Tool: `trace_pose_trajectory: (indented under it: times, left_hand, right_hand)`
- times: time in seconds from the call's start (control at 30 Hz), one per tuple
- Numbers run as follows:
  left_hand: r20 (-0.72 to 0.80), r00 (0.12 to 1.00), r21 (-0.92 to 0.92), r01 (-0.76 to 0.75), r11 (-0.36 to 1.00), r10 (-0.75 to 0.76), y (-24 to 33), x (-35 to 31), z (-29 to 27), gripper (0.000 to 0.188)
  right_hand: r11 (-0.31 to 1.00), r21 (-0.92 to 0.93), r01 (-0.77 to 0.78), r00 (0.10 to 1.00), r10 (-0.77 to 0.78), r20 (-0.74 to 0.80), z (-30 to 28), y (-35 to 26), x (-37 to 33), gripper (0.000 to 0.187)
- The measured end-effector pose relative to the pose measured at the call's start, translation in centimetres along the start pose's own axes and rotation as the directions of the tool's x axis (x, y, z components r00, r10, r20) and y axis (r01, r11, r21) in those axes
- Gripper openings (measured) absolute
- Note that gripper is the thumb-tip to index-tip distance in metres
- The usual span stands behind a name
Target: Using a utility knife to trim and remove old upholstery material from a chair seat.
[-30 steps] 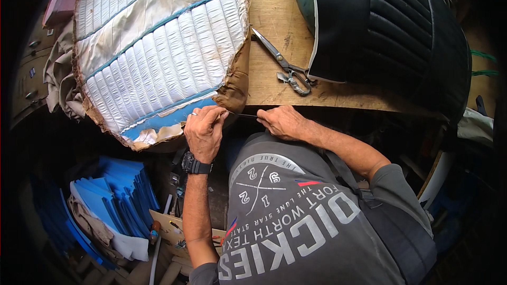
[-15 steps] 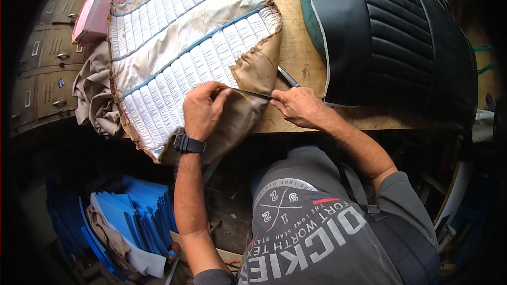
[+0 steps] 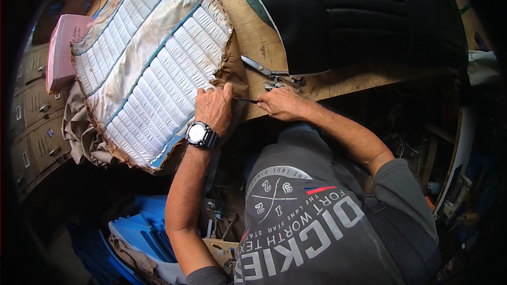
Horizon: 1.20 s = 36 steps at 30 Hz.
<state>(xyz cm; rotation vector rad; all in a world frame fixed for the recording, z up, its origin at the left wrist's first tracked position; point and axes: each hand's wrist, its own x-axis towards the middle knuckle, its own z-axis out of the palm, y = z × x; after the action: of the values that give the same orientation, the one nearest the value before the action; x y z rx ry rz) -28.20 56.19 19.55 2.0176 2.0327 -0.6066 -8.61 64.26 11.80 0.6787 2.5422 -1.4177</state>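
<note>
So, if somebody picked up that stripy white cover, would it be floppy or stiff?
The white ribbed cover would probably flop, since its brown border creases like cloth. It might fray where pulled, because its edges look ragged. It probably wouldn't roll, as it lies spread out wide.

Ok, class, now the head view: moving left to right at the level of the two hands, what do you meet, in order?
Cabinet, crumpled beige cloth, white quilted panel, left hand, thin dark tool, right hand.
</note>
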Motion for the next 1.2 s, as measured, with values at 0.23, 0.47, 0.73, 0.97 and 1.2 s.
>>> trace_pose_trajectory:
  times: [0.23, 0.47, 0.73, 0.97, 1.2]
  left_hand:
    - [-0.165, 0.956, -0.099, -0.26, 0.96, 0.242, -1.4, -1.0, -0.9, 0.015]
    - [-0.292, 0.888, -0.148, -0.409, 0.901, 0.355, -2.5, -1.2, 0.6, 0.017]
    - [-0.133, 0.926, -0.323, -0.377, 0.868, 0.353, -3.8, -0.4, 1.3, 0.016]
    - [-0.121, 0.92, -0.358, -0.391, 0.848, 0.373, -4.1, -0.4, 1.8, 0.018]
    - [-0.168, 0.92, -0.379, -0.392, 0.838, 0.354, -4.7, -0.4, 2.0, 0.018]
  right_hand:
    - [1.0, -0.003, -0.027, 0.999, 0.027, -0.027, -0.1, -1.2, -0.2, 0.03]
    - [1.0, 0.028, 0.007, 1.0, -0.007, -0.029, 0.6, -1.6, 0.5, 0.03]
    - [1.0, 0.002, 0.013, 1.0, -0.013, -0.003, 0.0, -1.6, 0.0, 0.03]
    - [0.999, 0.028, -0.019, 1.0, 0.019, 0.016, 1.1, -0.9, -1.8, 0.029]
    - [0.996, 0.067, 0.057, 0.996, -0.052, -0.07, 1.7, -1.8, 0.8, 0.029]
